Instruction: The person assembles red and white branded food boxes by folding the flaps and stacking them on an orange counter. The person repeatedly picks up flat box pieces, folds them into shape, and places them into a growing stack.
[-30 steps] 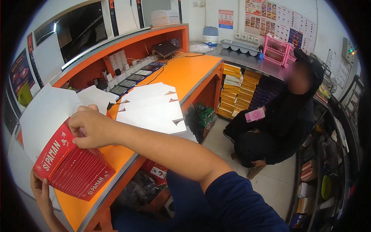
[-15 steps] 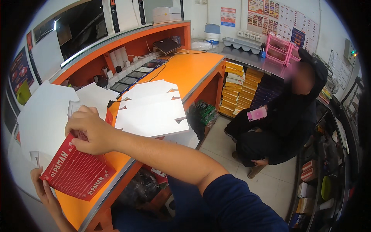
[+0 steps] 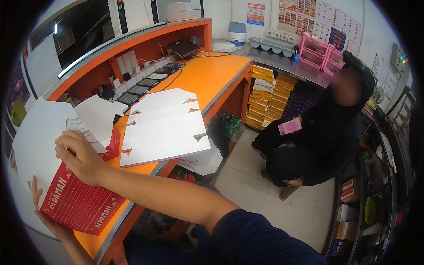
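A red cardboard box with white lettering and lines, partly folded, stands tilted at the near left end of the orange counter. My left hand holds its lower left edge, with part of the hand behind the cardboard. Above the box's top edge is my right hand, its fingers curled and thumb bent in; whatever they may hold is hidden. Large white cardboard blanks with layered edges lie beyond both hands. A stack of flat white die-cut blanks lies to the right of them.
Several dark tablets line the back of the orange counter. At right a seated person in black holds a pink-screened phone. Yellow boxes are stacked under the far steel worktop; a dark shelf runs along the right.
My right hand has lifted off the box's top edge and moved slightly left. My left hand has shifted lower on the box edge. The whole view has turned a little.
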`<state>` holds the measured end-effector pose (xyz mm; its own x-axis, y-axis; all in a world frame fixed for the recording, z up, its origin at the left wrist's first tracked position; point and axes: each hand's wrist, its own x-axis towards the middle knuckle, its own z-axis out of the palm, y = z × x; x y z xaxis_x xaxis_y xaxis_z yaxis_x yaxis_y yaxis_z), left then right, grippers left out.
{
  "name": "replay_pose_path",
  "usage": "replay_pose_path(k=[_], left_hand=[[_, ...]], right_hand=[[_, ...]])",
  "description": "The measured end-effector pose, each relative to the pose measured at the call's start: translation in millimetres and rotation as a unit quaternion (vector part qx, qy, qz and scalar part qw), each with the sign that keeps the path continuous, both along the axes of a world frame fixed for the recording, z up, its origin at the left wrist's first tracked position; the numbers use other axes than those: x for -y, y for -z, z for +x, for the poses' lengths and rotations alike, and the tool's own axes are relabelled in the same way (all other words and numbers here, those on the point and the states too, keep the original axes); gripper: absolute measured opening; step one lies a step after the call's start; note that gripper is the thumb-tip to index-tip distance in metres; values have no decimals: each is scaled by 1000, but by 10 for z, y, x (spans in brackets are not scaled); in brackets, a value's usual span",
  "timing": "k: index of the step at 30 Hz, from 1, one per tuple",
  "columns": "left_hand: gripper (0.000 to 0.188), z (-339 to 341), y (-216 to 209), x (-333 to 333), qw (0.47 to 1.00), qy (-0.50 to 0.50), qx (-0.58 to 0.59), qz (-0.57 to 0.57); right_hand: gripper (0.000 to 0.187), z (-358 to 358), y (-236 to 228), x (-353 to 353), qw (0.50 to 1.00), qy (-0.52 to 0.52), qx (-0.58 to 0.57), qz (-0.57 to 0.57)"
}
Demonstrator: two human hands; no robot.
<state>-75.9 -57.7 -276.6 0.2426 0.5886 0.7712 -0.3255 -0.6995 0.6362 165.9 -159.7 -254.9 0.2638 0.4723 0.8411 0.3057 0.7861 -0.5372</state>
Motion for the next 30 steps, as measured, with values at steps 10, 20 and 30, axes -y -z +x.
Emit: replay_pose_path(k=[10, 20, 30], left_hand=[[50, 38, -18, 92, 999, 30, 36, -28], [46, 73, -16, 154, 997, 62, 45, -25], [73, -59, -22, 173, 989, -110, -49, 83]], right_hand=[[23, -53, 61, -51, 995, 7, -53, 81], [17, -42, 103, -74, 993, 14, -44, 108], [16, -83, 162, -48, 997, -6, -21, 68]])
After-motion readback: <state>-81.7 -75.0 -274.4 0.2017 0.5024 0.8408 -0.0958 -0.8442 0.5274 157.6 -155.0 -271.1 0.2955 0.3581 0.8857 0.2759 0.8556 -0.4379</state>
